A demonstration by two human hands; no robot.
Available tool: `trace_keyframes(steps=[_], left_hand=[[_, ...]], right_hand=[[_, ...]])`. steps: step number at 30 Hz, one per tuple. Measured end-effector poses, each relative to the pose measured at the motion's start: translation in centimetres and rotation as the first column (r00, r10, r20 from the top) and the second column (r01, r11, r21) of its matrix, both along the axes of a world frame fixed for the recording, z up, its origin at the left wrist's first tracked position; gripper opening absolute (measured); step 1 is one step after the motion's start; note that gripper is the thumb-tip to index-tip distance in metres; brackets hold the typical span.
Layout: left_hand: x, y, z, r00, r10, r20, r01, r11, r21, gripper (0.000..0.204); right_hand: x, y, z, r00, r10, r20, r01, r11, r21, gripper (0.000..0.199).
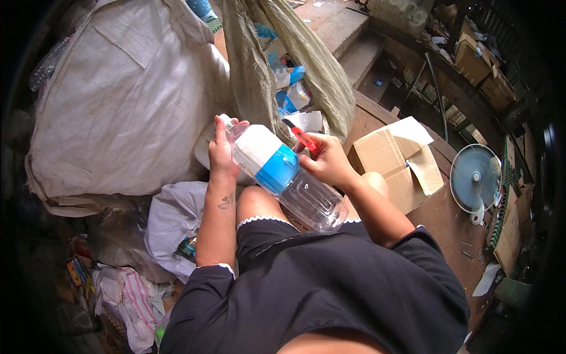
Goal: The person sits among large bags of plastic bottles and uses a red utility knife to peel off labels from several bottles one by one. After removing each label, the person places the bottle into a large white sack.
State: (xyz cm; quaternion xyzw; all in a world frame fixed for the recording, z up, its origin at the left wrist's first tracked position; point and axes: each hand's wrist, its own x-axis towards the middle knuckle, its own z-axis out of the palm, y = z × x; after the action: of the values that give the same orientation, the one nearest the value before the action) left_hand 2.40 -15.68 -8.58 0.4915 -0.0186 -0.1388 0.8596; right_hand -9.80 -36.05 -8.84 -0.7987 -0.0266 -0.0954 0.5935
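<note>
A large see-through plastic bottle [312, 203] lies slantwise over my lap, its neck toward the upper left and its base toward me. Around its middle runs a white and blue label [278, 169]. My left hand [224, 152] is closed about the neck end. In my right hand [330, 162] is a red box cutter [304, 140], its dark tip pointing up and left. That hand is beside the label; whether the cutter's blade touches the bottle I cannot tell. Just beyond, an open greenish woven sack [331, 79] holds blue and white label scraps [295, 97].
A bulky white woven sack [132, 112] fills the left side. Below it lie a white bag [177, 215] and crumpled cloth [127, 301]. To my right are an opened cardboard box [392, 156] and an electric fan [476, 177]. Steps [359, 56] are at the back.
</note>
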Motion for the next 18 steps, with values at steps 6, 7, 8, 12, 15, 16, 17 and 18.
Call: trace_keyframes(steps=[6, 7, 8, 12, 15, 16, 17, 18], left_hand=[[0.2, 0.7, 0.1, 1.000, 0.016, 0.023, -0.015, 1.000, -0.028, 0.045], [0.3, 0.9, 0.3, 0.999, 0.034, 0.034, -0.033, 0.999, -0.014, 0.045], [0.1, 0.9, 0.7, 0.992, 0.022, 0.127, -0.027, 0.999, 0.037, 0.046], [-2.6, 0.2, 3.7, 0.861, -0.048, 0.506, -0.123, 0.947, 0.298, 0.048], [-4.1, 0.2, 6.0, 0.668, -0.155, 0.727, -0.296, 0.842, 0.452, 0.051], [-4.2, 0.2, 6.5, 0.666, -0.159, 0.729, -0.302, 0.836, 0.458, 0.051], [-4.3, 0.2, 6.9, 0.664, -0.162, 0.730, -0.307, 0.831, 0.464, 0.051], [-4.3, 0.2, 7.0, 0.661, -0.167, 0.732, -0.312, 0.826, 0.470, 0.050]], right_hand=[[-0.5, 0.1, 0.1, 0.994, 0.038, 0.103, -0.045, 0.996, 0.072, 0.023], [-0.8, 0.1, 0.8, 0.997, 0.007, 0.071, -0.014, 0.994, 0.107, 0.023], [-1.0, 0.0, 1.1, 0.999, -0.023, 0.037, 0.017, 0.990, 0.142, 0.022], [-2.9, -0.3, 3.4, 0.987, 0.158, 0.023, -0.159, 0.985, 0.067, 0.035], [-3.6, 0.4, 4.5, 0.972, 0.109, 0.207, -0.069, 0.979, -0.190, 0.044], [-4.0, 0.3, 5.3, 0.971, 0.095, 0.220, -0.023, 0.951, -0.307, 0.045], [-4.1, 0.4, 5.6, 0.969, 0.088, 0.232, -0.015, 0.954, -0.301, 0.048], [-4.3, 0.4, 5.8, 0.966, 0.083, 0.246, 0.004, 0.943, -0.333, 0.047]])
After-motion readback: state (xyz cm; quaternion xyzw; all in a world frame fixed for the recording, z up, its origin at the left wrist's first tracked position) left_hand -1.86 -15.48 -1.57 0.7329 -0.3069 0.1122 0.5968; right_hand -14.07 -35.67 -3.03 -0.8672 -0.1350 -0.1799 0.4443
